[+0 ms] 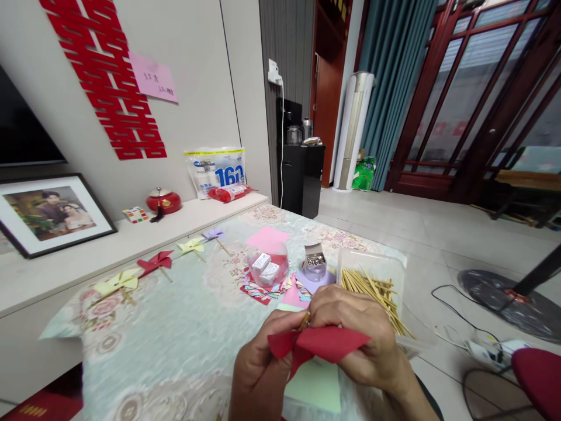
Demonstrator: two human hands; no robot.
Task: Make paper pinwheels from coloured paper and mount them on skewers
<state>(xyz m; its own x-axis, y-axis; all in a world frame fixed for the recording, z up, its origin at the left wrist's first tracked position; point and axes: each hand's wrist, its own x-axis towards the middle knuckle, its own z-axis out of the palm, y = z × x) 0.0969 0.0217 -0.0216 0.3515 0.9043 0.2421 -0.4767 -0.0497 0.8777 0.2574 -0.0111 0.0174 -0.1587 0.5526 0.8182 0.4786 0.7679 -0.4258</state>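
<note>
Close in front of me, both hands meet at a red paper pinwheel [335,344]. My left hand [263,356] is closed on its left side, with the thumb and fingers near the centre. My right hand [359,324] is curled over it from the right, fingers bent towards the same spot. Between the fingertips shows the end of a thin wooden stick [305,319]; the rest of it is hidden. Under the hands lies a pale green paper sheet [315,386]. Just beyond them stands a small tub of metal pins [315,262], with an open carton in it.
A clear plastic box [372,257] of wooden sticks sits at the right. A round clear container [268,263] with small white boxes stands on coloured paper pieces. Finished pinwheels, yellow [117,283], red [155,263], another yellow [191,245] and purple [213,234], line the left edge.
</note>
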